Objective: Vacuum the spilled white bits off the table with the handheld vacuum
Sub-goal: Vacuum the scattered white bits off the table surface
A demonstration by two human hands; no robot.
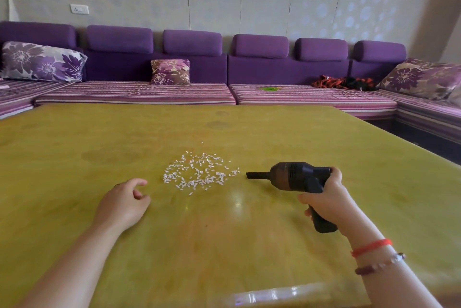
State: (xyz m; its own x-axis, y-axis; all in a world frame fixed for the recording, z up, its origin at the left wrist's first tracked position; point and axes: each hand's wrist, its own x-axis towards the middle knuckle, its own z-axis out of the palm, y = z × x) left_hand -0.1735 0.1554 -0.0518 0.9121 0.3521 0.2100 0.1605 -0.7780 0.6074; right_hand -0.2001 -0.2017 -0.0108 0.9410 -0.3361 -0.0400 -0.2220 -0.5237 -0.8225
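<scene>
A patch of small white bits (199, 173) lies scattered on the glossy yellow-green table (99, 138), near its middle. My right hand (326, 198) grips the handle of a black handheld vacuum (294, 176), held just above the table. Its narrow nozzle points left, the tip a short way right of the bits and apart from them. My left hand (124, 201) rests on the table to the left of the bits, fingers loosely curled and holding nothing.
A purple sectional sofa (224, 93) wraps around the far and right sides of the table, with floral cushions (171, 72) and dark and orange cloth (344, 82) on it. The table's right edge runs diagonally at the right.
</scene>
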